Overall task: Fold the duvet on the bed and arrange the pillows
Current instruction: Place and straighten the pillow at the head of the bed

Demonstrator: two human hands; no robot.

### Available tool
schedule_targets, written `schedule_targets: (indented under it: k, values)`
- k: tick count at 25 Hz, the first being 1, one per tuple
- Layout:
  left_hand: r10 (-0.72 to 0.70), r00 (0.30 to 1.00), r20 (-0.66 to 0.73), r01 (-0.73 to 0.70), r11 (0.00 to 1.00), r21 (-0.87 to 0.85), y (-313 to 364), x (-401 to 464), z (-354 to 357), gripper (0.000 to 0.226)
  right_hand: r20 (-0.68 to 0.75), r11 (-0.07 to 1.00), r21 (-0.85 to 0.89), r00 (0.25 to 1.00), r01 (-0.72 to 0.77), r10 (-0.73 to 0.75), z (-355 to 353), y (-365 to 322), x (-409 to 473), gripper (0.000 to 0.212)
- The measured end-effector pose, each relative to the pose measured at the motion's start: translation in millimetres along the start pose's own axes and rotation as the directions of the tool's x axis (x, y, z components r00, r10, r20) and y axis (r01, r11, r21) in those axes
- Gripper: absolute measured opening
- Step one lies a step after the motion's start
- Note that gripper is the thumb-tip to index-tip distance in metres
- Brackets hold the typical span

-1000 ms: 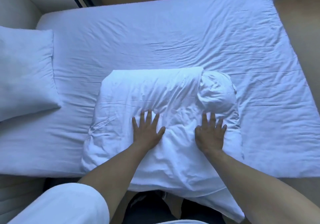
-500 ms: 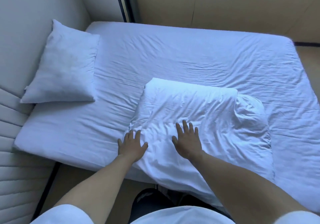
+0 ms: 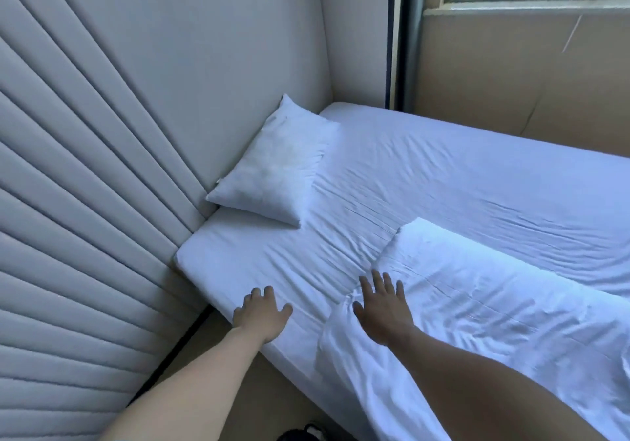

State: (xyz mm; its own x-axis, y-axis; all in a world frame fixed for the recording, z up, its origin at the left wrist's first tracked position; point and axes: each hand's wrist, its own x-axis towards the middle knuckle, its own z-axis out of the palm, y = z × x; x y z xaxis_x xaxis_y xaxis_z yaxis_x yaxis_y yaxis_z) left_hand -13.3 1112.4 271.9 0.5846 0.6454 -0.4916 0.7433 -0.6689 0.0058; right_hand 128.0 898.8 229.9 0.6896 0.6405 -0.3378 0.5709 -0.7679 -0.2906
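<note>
Fingers spread, your right hand lies flat on the folded duvet at the bed's near edge, left hand loosely splayed on bare sheet, so reach for the pillow at the headboard corner and square it

Both forearms are bare from wrist to the picture's lower edge; no sleeve shows on either one. The left hand and the right hand carry no ring, watch, band or glove that can be seen. The fingernails are short and unpainted as far as the blur allows. Below the near edge of the bed, between the two forearms, a dark shoe with a pale stripe peeks in.
</note>
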Motion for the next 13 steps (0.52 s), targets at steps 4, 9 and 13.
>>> schedule_targets:
  k: [4, 9, 13]
  values:
    - [0.008, 0.996, -0.092, -0.014, 0.998, -0.063, -35.2, 56.2, -43.6, 0.069, -0.062, 0.998, 0.027, 0.997, 0.052, -0.05, -20.2, -60.5, 69.2, 0.066]
    - [0.107, 0.993, -0.056, -0.11, 0.993, -0.051, -73.0, 195.9, -69.6, 0.068, -0.064, 0.997, 0.055, 0.996, -0.054, 0.058, -10.7, -109.7, 169.0, 0.066]
    - [0.249, 0.964, 0.093, -0.24, 0.966, -0.1, -107.4, 314.9, -66.0, 0.068, 0.13, 0.928, 0.043, 0.923, -0.37, 0.362, 34.2, -142.4, 232.7, 0.067]
